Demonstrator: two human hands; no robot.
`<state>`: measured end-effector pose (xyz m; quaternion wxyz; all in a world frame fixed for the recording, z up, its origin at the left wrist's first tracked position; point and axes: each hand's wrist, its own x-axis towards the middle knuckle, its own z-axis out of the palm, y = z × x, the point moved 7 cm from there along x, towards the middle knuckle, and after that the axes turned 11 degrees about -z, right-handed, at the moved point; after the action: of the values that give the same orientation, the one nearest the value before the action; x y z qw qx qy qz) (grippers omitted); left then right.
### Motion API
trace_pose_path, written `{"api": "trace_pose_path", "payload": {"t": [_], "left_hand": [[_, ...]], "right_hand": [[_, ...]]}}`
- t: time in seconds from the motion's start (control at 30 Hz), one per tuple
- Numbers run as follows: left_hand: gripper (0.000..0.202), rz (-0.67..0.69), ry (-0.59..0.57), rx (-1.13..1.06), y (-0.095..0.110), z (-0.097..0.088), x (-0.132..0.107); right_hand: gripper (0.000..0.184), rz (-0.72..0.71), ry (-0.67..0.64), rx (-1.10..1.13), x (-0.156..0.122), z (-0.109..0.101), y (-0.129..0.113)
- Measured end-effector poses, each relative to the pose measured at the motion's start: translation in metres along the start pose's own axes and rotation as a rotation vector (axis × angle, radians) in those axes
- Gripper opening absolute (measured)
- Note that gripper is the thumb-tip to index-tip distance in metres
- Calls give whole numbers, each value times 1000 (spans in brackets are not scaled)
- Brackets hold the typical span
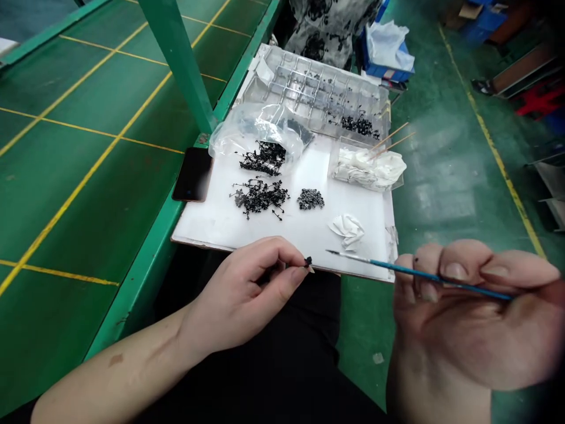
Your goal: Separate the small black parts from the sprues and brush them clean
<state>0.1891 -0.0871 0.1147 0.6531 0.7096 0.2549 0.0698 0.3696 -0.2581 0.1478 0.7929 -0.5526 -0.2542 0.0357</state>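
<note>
My left hand (pixel 241 291) pinches a tiny black part (pixel 308 261) between thumb and forefinger, just over the near edge of a white board (pixel 212 224). My right hand (pixel 468 312) grips a thin blue paintbrush (pixel 424 277), its fine metal tip close to the board's near right corner. On the board lie two tangled clusters of black moulded parts (pixel 259 197), a small heap of black pieces (pixel 310 199), and a crumpled white tissue (pixel 347 231). A clear plastic bag (pixel 260 132) lies at the far side.
A clear compartment tray (pixel 318 88) and a box of white cloth (pixel 366 168) with wooden sticks (pixel 391 139) stand beyond the board. A phone (pixel 193 174) lies to its left on the green workbench (pixel 101 147). A person in patterned clothing (pixel 329 29) stands at the far end.
</note>
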Motion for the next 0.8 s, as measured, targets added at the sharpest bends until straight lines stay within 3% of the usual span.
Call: {"api": "trace_pose_path", "payload": {"t": [0.17,0.4,0.8], "left_hand": [[12,-74,12,-13,-8,3,3],[9,-64,5,-46,-7,6,4],[12,-76,1,-55,-8,5,3]], "right_hand": [[55,56,-13,51,-11,-5,8],[68,87,-5,96,-13,-3,13],[65,102,-43,50,-19,4,12]]}}
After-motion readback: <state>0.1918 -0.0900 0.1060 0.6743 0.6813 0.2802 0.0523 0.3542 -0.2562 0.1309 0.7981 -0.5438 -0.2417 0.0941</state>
